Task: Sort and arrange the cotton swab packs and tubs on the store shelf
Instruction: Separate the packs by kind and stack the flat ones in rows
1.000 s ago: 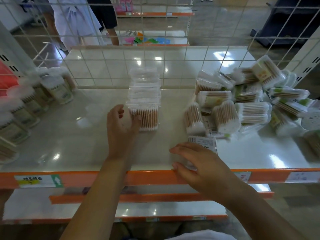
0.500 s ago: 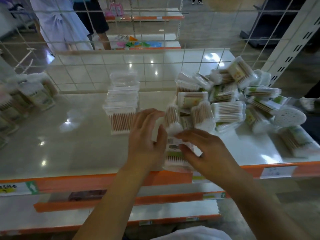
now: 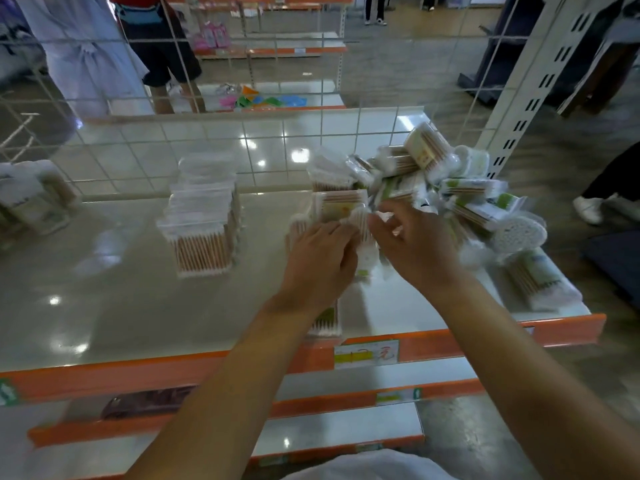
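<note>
On the white shelf (image 3: 145,306), both hands are in at the near edge of the jumbled heap (image 3: 450,188) of cotton swab packs and tubs on the right. Left hand (image 3: 320,261) lies palm down, fingers curled over a clear pack (image 3: 363,258) of wooden-stemmed swabs; the view is blurred, so how firmly it grips I cannot tell. Right hand (image 3: 412,244) is just beside it, fingers loosely bent, thumb and forefinger closing near a rectangular tub (image 3: 341,206) with a yellow label; actual contact is not clear. One round tub (image 3: 519,233) lies tipped, showing white swab tips. Another pack (image 3: 327,322) lies under the left wrist by the orange shelf edge (image 3: 104,375). Mid-shelf stands a neat stack (image 3: 202,216) of clear boxes, wooden stems visible through the front. More packs (image 3: 31,199) sit far left.
</note>
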A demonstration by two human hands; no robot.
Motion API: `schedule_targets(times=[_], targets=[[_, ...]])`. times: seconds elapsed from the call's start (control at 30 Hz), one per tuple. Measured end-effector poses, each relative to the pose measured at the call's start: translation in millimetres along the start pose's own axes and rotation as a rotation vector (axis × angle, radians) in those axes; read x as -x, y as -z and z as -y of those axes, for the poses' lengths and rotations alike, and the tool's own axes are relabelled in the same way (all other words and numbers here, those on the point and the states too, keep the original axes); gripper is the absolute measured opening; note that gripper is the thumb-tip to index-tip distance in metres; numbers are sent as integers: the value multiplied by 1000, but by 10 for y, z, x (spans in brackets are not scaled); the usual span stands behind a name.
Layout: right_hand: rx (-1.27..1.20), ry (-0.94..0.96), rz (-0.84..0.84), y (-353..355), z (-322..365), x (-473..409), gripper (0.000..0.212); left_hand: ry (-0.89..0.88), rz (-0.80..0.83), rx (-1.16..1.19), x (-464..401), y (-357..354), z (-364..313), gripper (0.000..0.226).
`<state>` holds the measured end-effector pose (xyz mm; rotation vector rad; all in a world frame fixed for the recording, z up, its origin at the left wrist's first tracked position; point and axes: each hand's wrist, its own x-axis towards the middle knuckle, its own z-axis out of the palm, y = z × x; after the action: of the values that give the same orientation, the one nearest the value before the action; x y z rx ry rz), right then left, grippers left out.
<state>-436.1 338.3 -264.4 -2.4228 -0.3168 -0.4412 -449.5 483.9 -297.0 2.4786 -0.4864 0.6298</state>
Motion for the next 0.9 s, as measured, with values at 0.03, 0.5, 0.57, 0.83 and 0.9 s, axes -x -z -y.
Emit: schedule_targets(times=[0.03,0.5,0.57,0.83,0.9], targets=[[12,-30,48,-33,28,-22,39,10,-11,14,-3,-2,-12,22],[-32,-20,137,-140,50,-65,43,102,26,117,65,43,31,21],[-50,-17,139,-140,41,-64,45,91,56,115,76,42,38,24],[-255,-128,162,-121,-26,-28,47,-16,142,98,121,78,73,46],[-338,-198,173,-87,-25,-22,42,-48,114,66,143,72,57,45]])
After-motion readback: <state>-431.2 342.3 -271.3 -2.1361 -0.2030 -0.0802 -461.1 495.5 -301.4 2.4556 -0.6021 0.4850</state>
